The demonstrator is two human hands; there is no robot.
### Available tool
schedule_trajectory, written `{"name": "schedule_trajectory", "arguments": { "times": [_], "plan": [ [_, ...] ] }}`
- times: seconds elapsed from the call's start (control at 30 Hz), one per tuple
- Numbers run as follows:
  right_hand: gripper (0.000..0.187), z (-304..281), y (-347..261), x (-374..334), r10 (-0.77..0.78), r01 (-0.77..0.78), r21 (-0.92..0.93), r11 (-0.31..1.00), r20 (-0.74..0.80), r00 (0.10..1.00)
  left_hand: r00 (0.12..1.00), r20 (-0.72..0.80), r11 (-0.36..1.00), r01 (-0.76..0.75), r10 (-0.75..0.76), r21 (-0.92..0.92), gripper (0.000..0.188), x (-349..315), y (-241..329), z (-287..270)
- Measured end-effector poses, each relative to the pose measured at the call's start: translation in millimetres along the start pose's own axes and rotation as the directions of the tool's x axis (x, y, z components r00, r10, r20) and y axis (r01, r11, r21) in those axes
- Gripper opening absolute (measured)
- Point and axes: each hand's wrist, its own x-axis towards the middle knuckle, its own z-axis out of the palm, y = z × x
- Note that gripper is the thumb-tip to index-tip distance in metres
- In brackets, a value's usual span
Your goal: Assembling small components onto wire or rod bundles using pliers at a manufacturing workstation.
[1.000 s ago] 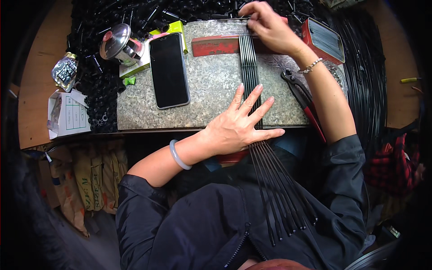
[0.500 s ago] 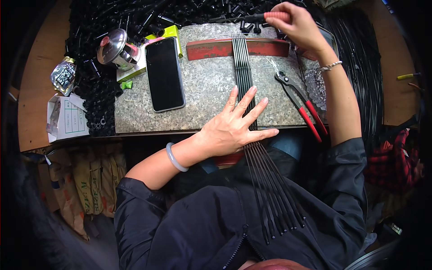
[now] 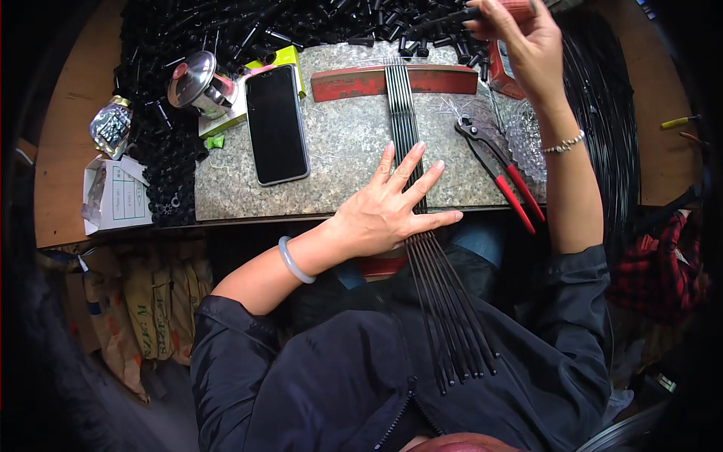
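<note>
My left hand (image 3: 384, 202) lies flat with fingers spread across a bundle of thin black cables (image 3: 450, 301), pressing them down near the stone slab's front edge. The cables run over a red metal bar (image 3: 433, 81), where their far ends show bare silvery strands. Their near ends, with small rounded tips, fan out over my dark jacket. Raised at the upper right, my right hand (image 3: 531, 56) is closed around the red handle of a slim, dark-shafted tool (image 3: 518, 9). The tool's exact kind is unclear. Red-handled cutting pliers (image 3: 493, 169) rest on the slab's right side.
On the stone slab (image 3: 346, 181) lie a black phone (image 3: 277, 124) and wire scraps. A metal-lidded jar (image 3: 197, 83) stands left of the phone. Black fittings (image 3: 316, 22) are heaped behind. A clear glass dish (image 3: 526, 139) and hanging black cables (image 3: 602, 135) are at right.
My right hand has moved up and to the right with the red-handled tool, away from the cable ends. My left hand stays spread on the cables.
</note>
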Motion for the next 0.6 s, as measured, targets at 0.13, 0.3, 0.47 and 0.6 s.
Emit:
{"name": "schedule_trajectory", "arguments": {
  "times": [0.13, 0.3, 0.47, 0.6],
  "plan": [
    [0.05, -26, 53, 4, 0.265, -0.27, 0.107, 0.957, 0.062, 0.962, 1.0, 0.022, 1.0, -0.002, 0.002, -0.002, 0.051, 3, 0, -1],
    [0.069, -45, 32, -3, 0.42, -0.418, -0.217, 0.882, -0.041, 0.907, 1.0, 0.022, 1.0, 0.019, -0.019, -0.025, 0.053, 3, 1, -3],
    [0.023, -110, 38, -9, 0.118, 0.034, -0.936, 0.35, 0.08, 0.99, 0.999, 0.035, 0.998, 0.041, -0.039, -0.053, 0.056, 2, 6, -11],
    [0.018, -123, 42, -13, 0.108, 0.115, -0.919, 0.377, 0.167, 0.98, 0.999, -0.005, 0.978, 0.044, -0.046, -0.204, 0.056, 3, 13, -27]
  ]
}}
